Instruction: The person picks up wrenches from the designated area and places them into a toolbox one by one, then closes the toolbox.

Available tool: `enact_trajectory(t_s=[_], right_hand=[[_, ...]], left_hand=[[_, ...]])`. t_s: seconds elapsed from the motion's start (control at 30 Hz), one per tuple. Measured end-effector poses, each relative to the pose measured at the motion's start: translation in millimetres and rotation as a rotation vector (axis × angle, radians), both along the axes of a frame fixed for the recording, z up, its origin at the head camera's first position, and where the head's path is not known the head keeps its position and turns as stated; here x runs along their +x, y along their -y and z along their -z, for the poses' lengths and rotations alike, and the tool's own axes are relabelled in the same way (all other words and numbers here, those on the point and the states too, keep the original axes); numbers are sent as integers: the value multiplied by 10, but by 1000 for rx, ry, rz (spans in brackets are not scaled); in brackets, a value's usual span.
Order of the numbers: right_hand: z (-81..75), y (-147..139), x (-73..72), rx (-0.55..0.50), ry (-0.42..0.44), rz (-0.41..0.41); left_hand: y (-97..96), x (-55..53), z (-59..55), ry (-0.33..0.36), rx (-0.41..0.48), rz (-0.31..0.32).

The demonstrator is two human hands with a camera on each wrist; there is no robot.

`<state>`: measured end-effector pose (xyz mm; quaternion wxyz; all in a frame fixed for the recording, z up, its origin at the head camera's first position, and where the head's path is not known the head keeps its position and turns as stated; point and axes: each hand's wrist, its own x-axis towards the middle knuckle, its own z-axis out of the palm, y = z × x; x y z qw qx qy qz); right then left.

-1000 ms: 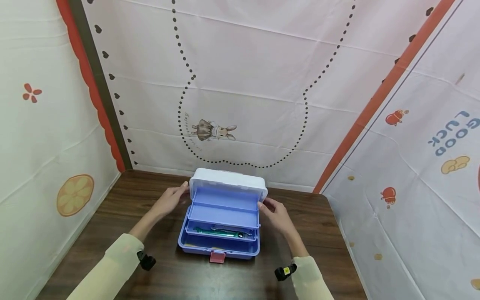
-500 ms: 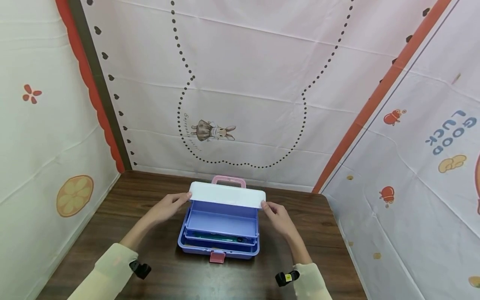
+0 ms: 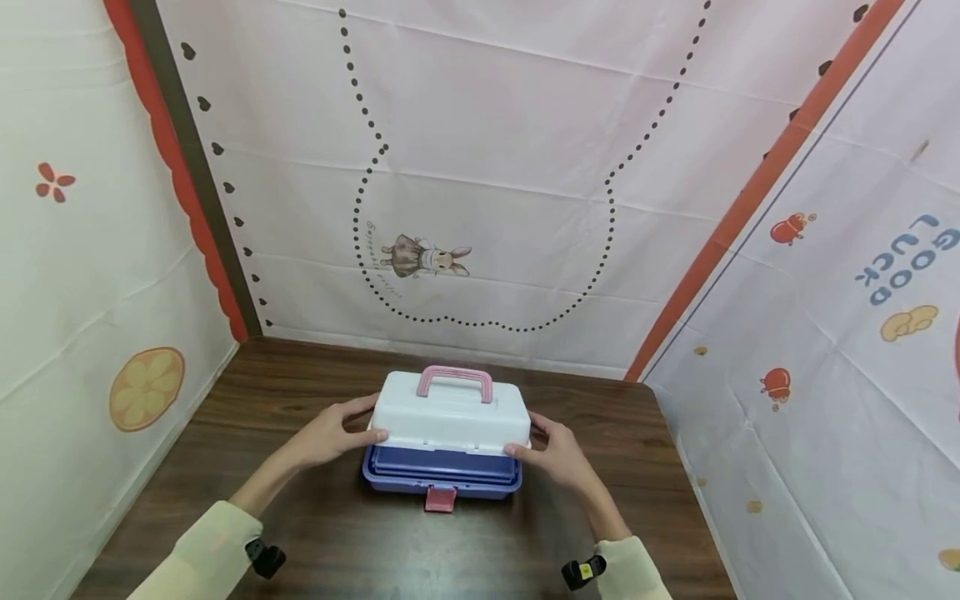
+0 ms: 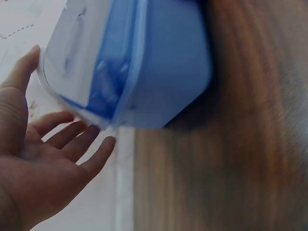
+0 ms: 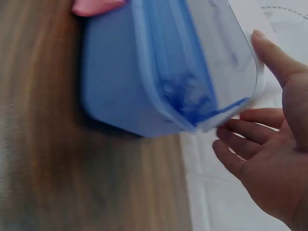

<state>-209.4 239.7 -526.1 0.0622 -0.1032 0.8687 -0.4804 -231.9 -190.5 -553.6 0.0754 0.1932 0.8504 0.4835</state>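
Note:
A toolbox sits near the back of the table, its white lid [image 3: 450, 417] partly lowered over the blue base [image 3: 384, 485]. A pink handle [image 3: 455, 374] stands on the lid, and a pink latch [image 3: 440, 500] sticks out at the front. My left hand [image 3: 326, 435] holds the lid's left end, thumb at its front edge and fingers behind. At the other end my right hand [image 3: 561, 457] holds it the same way. Both wrist views show a gap between lid [image 5: 226, 53] and base [image 4: 173, 67]. The lid hides most of the inside.
The dark wooden table [image 3: 420, 558] extends in front of and to both sides of the box. A printed cloth wall [image 3: 487, 208] rises close behind it. Similar cloth walls stand left [image 3: 75, 292] and right [image 3: 832, 333].
The lid has swung forward and down from upright, and the inner trays have folded in under it. Both hands have come forward with it. The green-handled wrench in the tray is now hidden.

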Motion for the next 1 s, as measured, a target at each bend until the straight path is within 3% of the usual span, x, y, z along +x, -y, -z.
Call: enact_trajectory(t_s=[0.17, 0.33, 0.5, 0.8, 0.93, 1.0], right_hand=[[180, 24, -25, -6, -32, 62], [374, 28, -82, 13, -122, 109], [522, 49, -109, 56, -218, 122], [651, 107, -95, 27, -302, 100], [722, 174, -29, 45, -345, 154], [748, 219, 20, 48, -355, 203]], left_hand=[[-76, -79, 158, -38, -6, -27], [-175, -163, 295, -85, -35, -76], [-250, -179, 437, -104, -65, -126], [-319, -113, 569, -123, 0, -178], [-353, -99, 592, -132, 23, -172], [-372, -109, 576, -96, 65, -180]])
